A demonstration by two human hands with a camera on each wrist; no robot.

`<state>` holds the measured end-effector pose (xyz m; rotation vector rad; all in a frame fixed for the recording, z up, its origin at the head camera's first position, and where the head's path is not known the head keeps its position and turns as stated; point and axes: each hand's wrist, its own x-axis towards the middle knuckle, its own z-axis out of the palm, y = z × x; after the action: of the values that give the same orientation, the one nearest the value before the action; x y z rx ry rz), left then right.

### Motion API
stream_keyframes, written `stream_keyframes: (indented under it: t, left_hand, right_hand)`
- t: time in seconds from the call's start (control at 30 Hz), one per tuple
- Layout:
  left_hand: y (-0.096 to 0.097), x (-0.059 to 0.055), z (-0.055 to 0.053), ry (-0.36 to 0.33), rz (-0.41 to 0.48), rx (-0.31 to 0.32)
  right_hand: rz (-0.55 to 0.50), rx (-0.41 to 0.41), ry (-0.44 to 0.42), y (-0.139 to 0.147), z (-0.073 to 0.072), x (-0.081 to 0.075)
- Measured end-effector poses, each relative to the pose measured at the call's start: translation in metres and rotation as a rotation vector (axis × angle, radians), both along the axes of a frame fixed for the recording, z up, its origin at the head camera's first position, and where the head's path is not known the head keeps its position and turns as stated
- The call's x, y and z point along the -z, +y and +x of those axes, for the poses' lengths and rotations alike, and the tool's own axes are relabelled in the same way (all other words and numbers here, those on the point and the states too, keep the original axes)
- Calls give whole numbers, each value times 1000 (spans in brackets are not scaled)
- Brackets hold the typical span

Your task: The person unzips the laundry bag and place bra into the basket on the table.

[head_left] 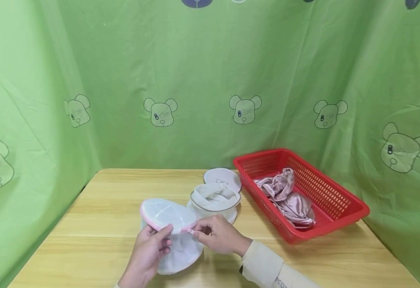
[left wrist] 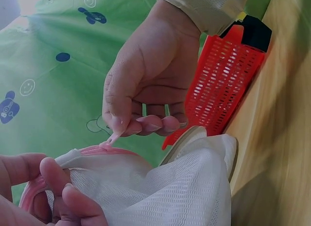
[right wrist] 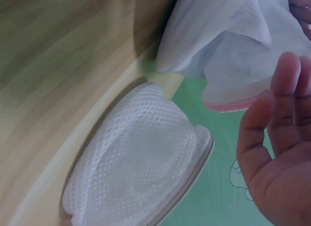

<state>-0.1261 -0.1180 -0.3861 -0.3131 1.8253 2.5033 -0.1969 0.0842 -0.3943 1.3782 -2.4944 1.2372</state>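
A white mesh laundry bag, round with a pink zipper along its top rim, is held tilted over the table. My left hand grips its near rim, thumb on top and fingers curled under the edge. At the rim's right side my right hand pinches the zipper pull between thumb and index finger. In the left wrist view the pull is drawn up from the pink zipper. The right wrist view hides the pull behind my fingers. Just behind stands a second mesh bag with a beige rim, its top apparently unzipped.
A red plastic basket stands at the right, with crumpled pinkish satin cloth inside. Another round white bag lies near the table's back edge, beside the basket. A green curtain surrounds the wooden table.
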Motion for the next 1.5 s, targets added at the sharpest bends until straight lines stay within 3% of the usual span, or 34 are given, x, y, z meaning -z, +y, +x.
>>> stream_keyframes:
  t: [0.27, 1.5]
  left_hand:
    - [-3, -1, 1, 0, -2, -8]
    - [-17, -3, 6, -11, 58, -56]
  right_hand:
    - [18, 55, -35, 3, -1, 1]
    - [48, 89, -26, 10, -7, 6]
